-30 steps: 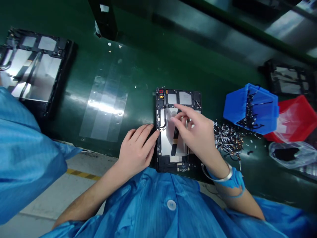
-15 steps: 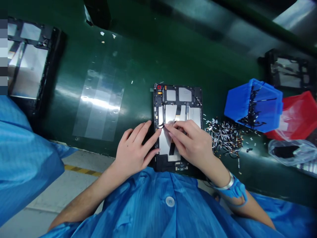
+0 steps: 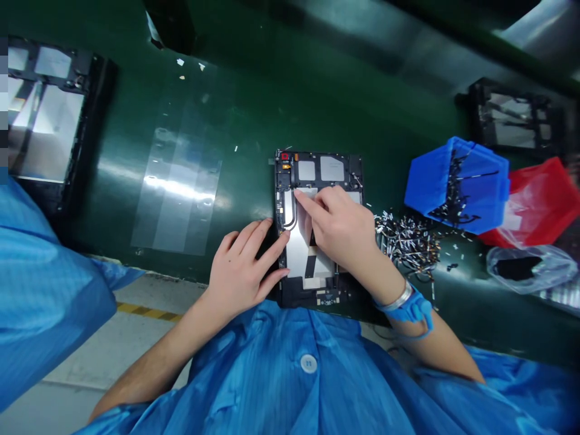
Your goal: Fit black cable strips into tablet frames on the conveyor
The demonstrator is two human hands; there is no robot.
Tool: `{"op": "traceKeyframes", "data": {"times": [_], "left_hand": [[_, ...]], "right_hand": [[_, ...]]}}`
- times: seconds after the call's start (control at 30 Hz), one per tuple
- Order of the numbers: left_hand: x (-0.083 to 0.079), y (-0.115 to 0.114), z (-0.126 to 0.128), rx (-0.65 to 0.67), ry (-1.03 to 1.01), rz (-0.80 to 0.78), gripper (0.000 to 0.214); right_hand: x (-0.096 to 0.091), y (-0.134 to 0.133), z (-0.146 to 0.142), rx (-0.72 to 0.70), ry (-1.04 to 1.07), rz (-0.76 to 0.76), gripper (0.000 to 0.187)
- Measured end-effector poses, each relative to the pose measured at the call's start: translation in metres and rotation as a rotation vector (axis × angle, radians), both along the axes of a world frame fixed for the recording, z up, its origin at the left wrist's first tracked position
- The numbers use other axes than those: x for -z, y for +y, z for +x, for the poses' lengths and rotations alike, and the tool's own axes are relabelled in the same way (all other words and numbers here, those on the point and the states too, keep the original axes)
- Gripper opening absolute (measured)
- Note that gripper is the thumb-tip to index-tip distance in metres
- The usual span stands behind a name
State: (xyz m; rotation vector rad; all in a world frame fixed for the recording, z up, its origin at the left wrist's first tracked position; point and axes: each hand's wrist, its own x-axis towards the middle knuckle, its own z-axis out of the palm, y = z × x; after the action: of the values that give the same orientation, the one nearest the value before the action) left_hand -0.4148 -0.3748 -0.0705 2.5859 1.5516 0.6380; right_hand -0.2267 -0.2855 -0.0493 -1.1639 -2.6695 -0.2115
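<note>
An opened tablet-like device (image 3: 296, 260) lies in front of me, its silver plates and black frame showing. A thin black cable (image 3: 294, 212) curves along its left side. My left hand (image 3: 240, 266) rests at the device's left edge with fingers spread, the index fingertip by the lower bend of the cable. Over the middle of the device is my right hand (image 3: 344, 226), its index finger stretched out onto the cable's upper part. The other fingers are bent, and nothing shows in them. Part of the device is hidden under this hand.
Right of the device lies a pile of thin cables (image 3: 408, 244). Beyond it are a blue bin (image 3: 426, 181) holding more cables, a red bin (image 3: 544, 187) and a clear plastic bag (image 3: 557, 266). Clear film strips (image 3: 176, 211) and another opened device (image 3: 49, 133) are leftward.
My right hand has moved up along the cable, from a pinch near its lower bend to an outstretched index finger higher up. The cable now lies straighter along the frame. My left hand stays put.
</note>
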Motion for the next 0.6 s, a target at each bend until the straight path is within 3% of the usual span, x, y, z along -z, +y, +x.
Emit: {"op": "traceKeyframes", "data": {"times": [0.17,0.3,0.43,0.53,0.6], "left_hand": [[-0.002,-0.002,-0.005,-0.003,-0.074,-0.043,0.047],[0.0,-0.015,0.0,-0.126,-0.241,-0.097,0.056],[0.002,-0.031,0.018,-0.183,-0.274,-0.172,0.058],[-0.007,-0.035,0.026,-0.251,-0.416,-0.291,0.058],[-0.019,-0.03,0.026,-0.345,-0.598,-0.468,0.055]], "right_hand": [[-0.021,-0.02,0.025,0.077,0.151,-0.049,0.035],[-0.024,-0.067,0.06,0.389,0.206,0.011,0.033],[-0.014,-0.098,0.072,0.561,0.107,-0.238,0.039],[-0.012,-0.099,0.069,0.582,0.216,-0.384,0.045],[-0.015,-0.096,0.066,0.574,0.338,-0.439,0.045]]}}
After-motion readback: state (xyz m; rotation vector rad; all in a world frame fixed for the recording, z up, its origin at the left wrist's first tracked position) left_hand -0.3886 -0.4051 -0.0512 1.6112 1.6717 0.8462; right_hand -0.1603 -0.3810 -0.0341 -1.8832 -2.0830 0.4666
